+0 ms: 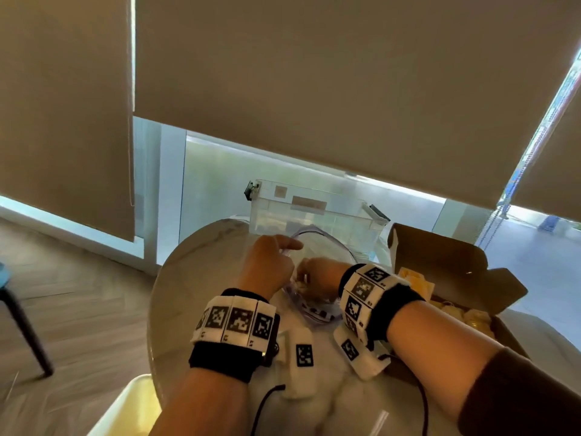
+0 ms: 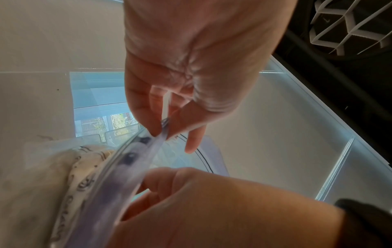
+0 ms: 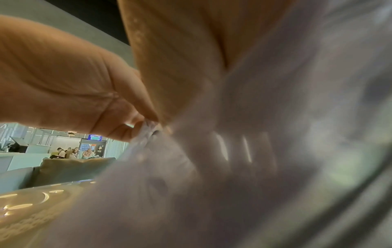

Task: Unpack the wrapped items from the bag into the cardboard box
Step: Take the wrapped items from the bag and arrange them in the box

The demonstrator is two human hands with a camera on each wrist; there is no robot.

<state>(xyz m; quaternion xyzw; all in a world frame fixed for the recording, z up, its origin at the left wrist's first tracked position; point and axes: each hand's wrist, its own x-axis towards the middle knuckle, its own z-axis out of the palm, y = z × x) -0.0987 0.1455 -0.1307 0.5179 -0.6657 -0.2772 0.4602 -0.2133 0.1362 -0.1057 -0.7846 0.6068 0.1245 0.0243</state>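
A clear zip bag (image 1: 330,245) lies open on the round table (image 1: 191,278). My left hand (image 1: 270,259) pinches the bag's rim (image 2: 135,159) between thumb and fingers (image 2: 155,124) and holds the mouth up. My right hand (image 1: 317,275) reaches into the mouth with curled fingers (image 2: 161,181); the bag hides their tips and whatever they touch. A wrapped item (image 2: 84,166) in printed paper shows inside the bag. The open cardboard box (image 1: 440,256) stands to the right and holds yellowish wrapped items (image 1: 418,281). In the right wrist view the blurred bag (image 3: 233,167) fills the frame.
A clear plastic bin (image 1: 314,215) stands just behind the bag at the table's far edge. A pale yellow chair (image 1: 135,401) is at the near left of the table. A dark-legged stool (image 1: 19,309) stands on the wood floor to the left.
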